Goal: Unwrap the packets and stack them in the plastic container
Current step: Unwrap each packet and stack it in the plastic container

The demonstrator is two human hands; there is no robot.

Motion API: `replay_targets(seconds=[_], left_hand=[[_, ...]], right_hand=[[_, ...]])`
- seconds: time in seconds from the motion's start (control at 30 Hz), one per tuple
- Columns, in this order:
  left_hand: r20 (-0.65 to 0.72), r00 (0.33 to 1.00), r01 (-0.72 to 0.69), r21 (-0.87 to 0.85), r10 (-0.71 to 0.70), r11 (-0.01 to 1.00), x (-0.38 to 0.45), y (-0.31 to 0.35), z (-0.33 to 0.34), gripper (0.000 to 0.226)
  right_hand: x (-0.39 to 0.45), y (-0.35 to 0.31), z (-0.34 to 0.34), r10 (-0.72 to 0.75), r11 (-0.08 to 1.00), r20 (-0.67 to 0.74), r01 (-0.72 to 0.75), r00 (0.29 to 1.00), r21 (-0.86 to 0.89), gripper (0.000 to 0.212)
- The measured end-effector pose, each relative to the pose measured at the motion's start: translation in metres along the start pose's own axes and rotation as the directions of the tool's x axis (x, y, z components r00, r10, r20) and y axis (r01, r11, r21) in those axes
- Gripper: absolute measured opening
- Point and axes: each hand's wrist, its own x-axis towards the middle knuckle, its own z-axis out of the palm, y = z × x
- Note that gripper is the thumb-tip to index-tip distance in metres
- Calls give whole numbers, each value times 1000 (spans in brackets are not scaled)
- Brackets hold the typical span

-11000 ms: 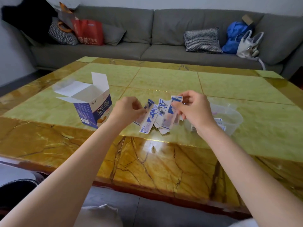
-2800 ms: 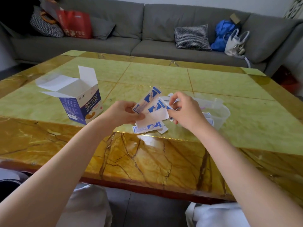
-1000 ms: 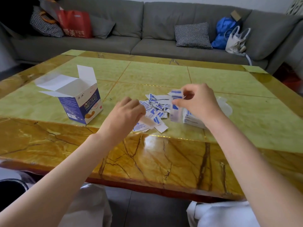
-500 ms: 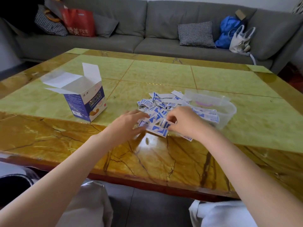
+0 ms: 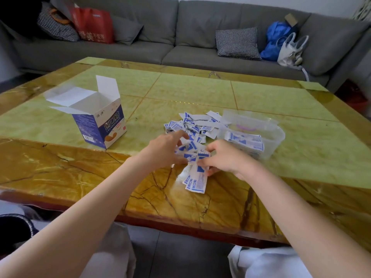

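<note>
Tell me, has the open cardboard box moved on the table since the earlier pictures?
No. The open cardboard box stands on the same green panel of the table, left of its gold seam, as before; only the camera shifted.

— What does the bench (image 5: 200,91) look like?
— A glossy top: pale green stone panels in the middle, amber veined marble around the border, a dark red edge nearest the person.

— What sits directly on it?
— To the left, an opened blue and white plaster box (image 5: 100,125), standing upright with its flaps raised. Near the middle, a loose heap of blue and white wrappers (image 5: 197,122). Just beside the heap on the right, a clear plastic container (image 5: 269,133) with flat packets lying inside.

— Anything closer in?
— A few plaster packets (image 5: 195,180) lie on the amber border, near the heap and well apart from the box.
</note>
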Motion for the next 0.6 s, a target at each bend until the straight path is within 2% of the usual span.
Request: replay_targets(seconds=[0.1, 0.17, 0.23, 0.3, 0.4, 0.5, 0.6], left_hand=[[22, 999, 37, -31, -36, 999, 2, 6, 0, 50], [-33, 999, 30, 18, -30, 999, 2, 6, -2, 33], [-127, 991, 37, -43, -43, 998, 2, 5, -5, 23], [-182, 975, 82, -257, -131, 963, 0, 1, -11, 21], [-196, 942, 104, -600, -271, 793, -4, -1, -21, 12], [-146, 962, 80, -659, -231, 748, -8, 7, -22, 10], [-156, 981, -9, -618, -112, 786, -8, 8, -19, 11]], right_hand=[[3, 1, 6, -23, 1000, -43, 22, 999, -15, 17], [6, 2, 6, -72, 994, -108, 62, 992, -95, 15], [8, 2, 3, -118, 989, -172, 101, 978, -107, 14], [9, 0, -1, -141, 989, -182, 147, 973, 19, 13], [7, -8, -3, -162, 928, -84, 181, 983, 326, 9], [7, -14, -2, -210, 888, -92, 229, 973, 399, 9], [7, -16, -1, -231, 887, -165, 277, 959, 369, 10]])
